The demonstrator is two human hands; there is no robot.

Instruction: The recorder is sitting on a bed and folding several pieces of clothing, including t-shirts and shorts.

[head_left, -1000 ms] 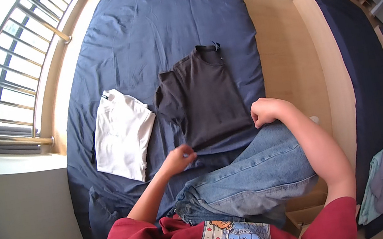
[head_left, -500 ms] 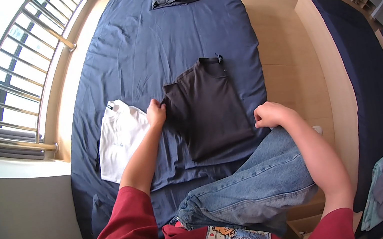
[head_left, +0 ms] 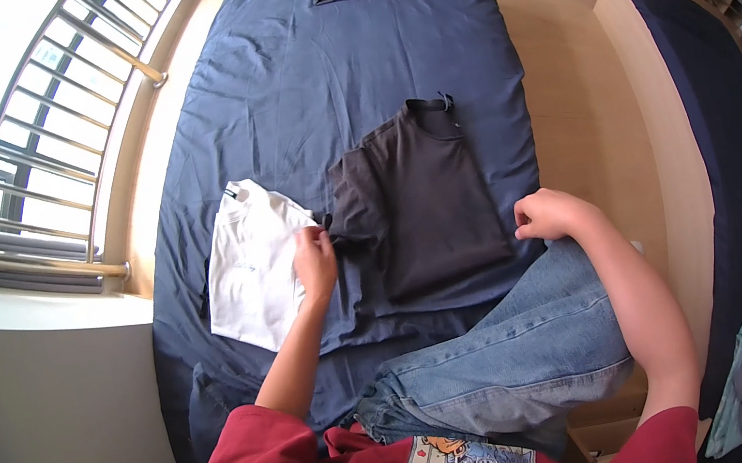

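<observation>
Apparently, I have the left hand (head_left: 315, 262) in a narrow pinch: its fingertips seem to close on the end of the sleeve (head_left: 357, 196), which belongs to the dark shirt (head_left: 434, 206). I suppose the sleeve is taken there because the end is the loose part, so the body can lie undisturbed.

This dark shirt rests on the bed (head_left: 325, 72), to the right of the white shirt (head_left: 247, 252), with its collar (head_left: 438, 124) toward the far end. Its right edge runs quite straight and I see no sleeve on that side; perhaps it is tucked under, but I cannot confirm it. The white shirt is near enough that the left hand covers part of its edge. I think both are spread flat so that their edges are easy to find.

The right hand (head_left: 552, 213) is curled beside the bed's edge, near the knee of the jeans (head_left: 507, 341). Its inner side is hidden, so I cannot tell whether the fingers meet or hold anything; maybe the leg supports the arm there.
</observation>
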